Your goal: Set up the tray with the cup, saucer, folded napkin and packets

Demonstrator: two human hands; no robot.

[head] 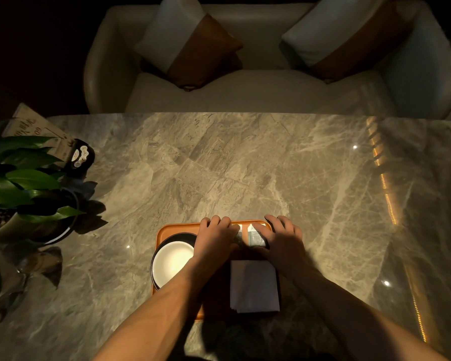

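Note:
An orange tray (167, 230) lies on the marble table near its front edge. On the tray's left stands a white cup on a dark saucer (173, 260), partly covered by my left forearm. A white folded napkin (254, 285) lies on the tray's near right part. At the tray's far right lie small packets (254, 237). My left hand (215, 237) rests on the packets' left side with curled fingers. From the right, the fingers of my right hand (280, 237) lie on the packets. Whether either hand pinches a packet is hidden.
A potted green plant (24, 194) stands at the table's left edge, with a sign holder (63, 144) behind it. A pale sofa with two cushions (193, 50) faces me beyond the table's far edge. Marble surface (245, 165) stretches beyond the tray.

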